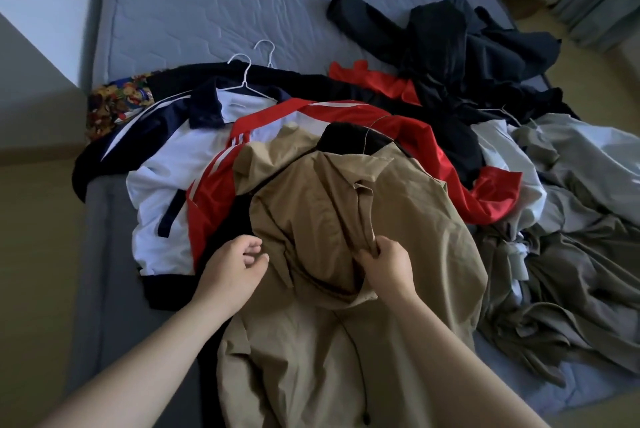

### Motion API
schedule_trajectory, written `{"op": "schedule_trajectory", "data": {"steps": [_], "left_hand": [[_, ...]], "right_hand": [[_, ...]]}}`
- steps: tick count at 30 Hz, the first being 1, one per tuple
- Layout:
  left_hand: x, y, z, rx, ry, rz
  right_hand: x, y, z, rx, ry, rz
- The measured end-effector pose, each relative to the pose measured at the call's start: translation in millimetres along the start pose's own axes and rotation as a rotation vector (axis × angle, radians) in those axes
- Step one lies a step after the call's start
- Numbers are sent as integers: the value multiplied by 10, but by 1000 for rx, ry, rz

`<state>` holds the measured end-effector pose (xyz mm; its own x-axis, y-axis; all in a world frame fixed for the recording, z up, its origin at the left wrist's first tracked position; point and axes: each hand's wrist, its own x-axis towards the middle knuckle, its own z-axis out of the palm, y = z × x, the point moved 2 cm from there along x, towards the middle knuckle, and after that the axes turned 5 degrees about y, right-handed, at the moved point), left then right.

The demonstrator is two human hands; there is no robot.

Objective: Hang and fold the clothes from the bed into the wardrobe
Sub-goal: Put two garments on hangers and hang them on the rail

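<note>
Right hand (388, 263): gripped a fold of the tan coat (332, 219).
Left hand (235, 263): fingers loosely curled, empty, beside the coat.
Tan coat: lay atop the clothes pile on the bed (207, 5).

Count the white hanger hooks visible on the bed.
2: one hook above the navy-and-white jacket's collar, the other hook just right of it. Others may be hidden under the clothes.

Both bare forearms enter from the bottom edge, the left from the lower left corner and the right from lower centre-right, and converge toward mid-frame. Left hand (235, 263): fingers loosely curled, holding nothing. Right hand (389, 266): fingers and thumb curled, gripping a fold of the tan coat (311, 216).
</note>
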<state>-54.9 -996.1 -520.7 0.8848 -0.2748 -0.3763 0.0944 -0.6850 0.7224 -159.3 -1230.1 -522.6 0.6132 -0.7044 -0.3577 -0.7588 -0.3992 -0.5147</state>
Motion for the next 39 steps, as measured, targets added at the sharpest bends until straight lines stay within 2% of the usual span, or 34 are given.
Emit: {"op": "schedule_trajectory", "data": {"steps": [8,12,14,21,23,27,31,33,37,39], "left_hand": [[321,168,266,101,53,50],[511,139,376,98,95,-23],[603,85,421,82,97,0],[848,-7,600,212,-129,123],[824,-41,646,222,-125,124],[863,-26,595,137,-7,156],[1000,12,535,290,29,133],[1012,42,487,326,86,174],[910,27,485,296,138,254],[834,12,486,225,189,294]], "right_hand": [[-193,816,-400,7,89,199],[-118,959,-433,-45,120,228],[-87,985,-376,-84,113,232],[-30,927,-186,-140,142,251],[-49,873,-155,-141,152,240],[-66,768,-89,-109,168,191],[-48,623,-18,-32,225,161],[-59,513,2,4,266,131],[-83,245,18,-4,407,-37],[-87,96,32,5,416,-142]]}}
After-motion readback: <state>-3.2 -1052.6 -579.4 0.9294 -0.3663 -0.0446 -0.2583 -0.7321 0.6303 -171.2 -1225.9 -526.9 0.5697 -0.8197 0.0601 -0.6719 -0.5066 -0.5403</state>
